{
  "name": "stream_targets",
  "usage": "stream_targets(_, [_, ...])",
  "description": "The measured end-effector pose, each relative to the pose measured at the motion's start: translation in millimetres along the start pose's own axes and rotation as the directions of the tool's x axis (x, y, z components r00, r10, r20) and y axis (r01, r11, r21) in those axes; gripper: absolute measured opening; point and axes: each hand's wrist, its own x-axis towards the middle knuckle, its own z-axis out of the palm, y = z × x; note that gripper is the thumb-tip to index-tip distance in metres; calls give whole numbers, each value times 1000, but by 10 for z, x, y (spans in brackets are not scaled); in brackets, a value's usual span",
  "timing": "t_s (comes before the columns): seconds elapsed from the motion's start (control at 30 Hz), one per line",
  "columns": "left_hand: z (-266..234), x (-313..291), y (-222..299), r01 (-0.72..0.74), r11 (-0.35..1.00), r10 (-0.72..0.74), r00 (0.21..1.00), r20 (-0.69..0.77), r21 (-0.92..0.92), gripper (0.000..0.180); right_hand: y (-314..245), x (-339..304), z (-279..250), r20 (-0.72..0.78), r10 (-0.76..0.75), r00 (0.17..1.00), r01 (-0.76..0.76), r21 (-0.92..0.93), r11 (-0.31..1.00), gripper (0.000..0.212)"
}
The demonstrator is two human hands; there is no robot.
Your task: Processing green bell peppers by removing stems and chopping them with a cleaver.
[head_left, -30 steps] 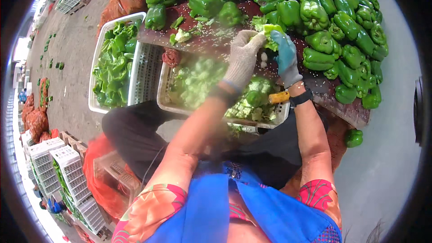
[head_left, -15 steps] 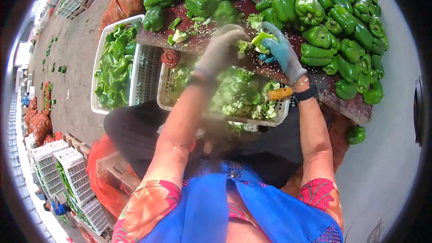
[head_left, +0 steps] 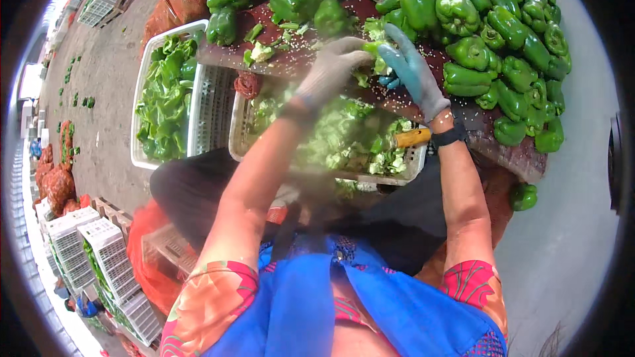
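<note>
Both my left hand [head_left: 336, 67] and right hand [head_left: 415, 74] are pinching one pepper piece [head_left: 378, 55] between them, seemingly for steadiness.

From my end I've got one pepper piece [head_left: 374, 47], shiny bright green up top, paler underneath, held slantwise in the right hand [head_left: 411, 73], left hand [head_left: 338, 67] right at its tip.

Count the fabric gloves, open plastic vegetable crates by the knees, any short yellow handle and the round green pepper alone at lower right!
Fabric gloves: 2 (pale knit left glove, teal-and-grey right glove)
Open plastic vegetable crates: 2 (white crate, cream crate)
Short yellow handle: 1
Round green pepper: 1
Total: 6
</note>
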Motion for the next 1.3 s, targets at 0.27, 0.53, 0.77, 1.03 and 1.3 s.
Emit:
stream_targets(0.27, [262,-204,-64,32,976,-59,992,-116,-216,32,-223,-130,120,-47,-42,998,42,-6,999,46])
stream_targets(0.53, [91,-233,-25,-130,980,135,991,24,-150,33,-236,-112,101,206,215,955,-279,366,888,46])
stream_targets(0.77, [31,-285,77,31,952,37,976,213,-306,35,-285,-185,26,343,161,926,-313,452,836,49])
stream_targets(1.03, [-224,-363,56,24,968,63,939,339,-248,38,-260,-178,113,393,197,898,-405,567,717,51])
stream_targets(1.3, [-21,-230,-118,-90,990,90,996,-4,-109,40,-162,-120,102,246,249,937,-322,326,889,47])
